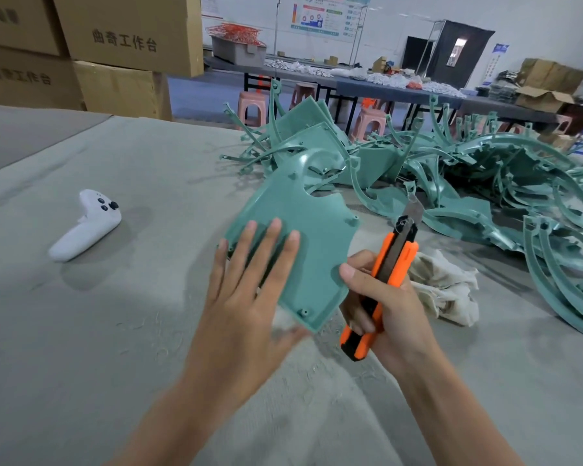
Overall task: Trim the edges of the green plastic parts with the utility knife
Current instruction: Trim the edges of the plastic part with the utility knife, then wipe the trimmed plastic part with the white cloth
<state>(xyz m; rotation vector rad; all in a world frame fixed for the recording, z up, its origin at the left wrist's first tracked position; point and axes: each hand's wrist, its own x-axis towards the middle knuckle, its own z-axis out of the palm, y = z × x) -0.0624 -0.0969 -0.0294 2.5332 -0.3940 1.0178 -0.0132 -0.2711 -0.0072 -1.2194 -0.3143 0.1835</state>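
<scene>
— Where do things stand?

— On the grey table (115, 331), a big pile of green parts (485, 183) lies to the right, untrimmed as far as I can judge. One flat green panel (317, 230) is out in front of it, tilted up toward the person, between the two hands.

— How is it held?

— The left hand (246, 297) lies on its face, fingers straight and spread. The thumb is blurred by the lower corner, so I cannot tell whether it hooks under. The right hand (391, 307) is wrapped round the orange knife (391, 264), its thumb touching the panel's right edge.

— And the blade?

— The blade (414, 206) is out, pointing up and away, off the plastic.

— So how to cut well?

— I'd press the panel firm and lay the blade low against the right edge. Then I'd draw it away from the left fingers in thin passes, shaving only the flash and never digging in.
</scene>
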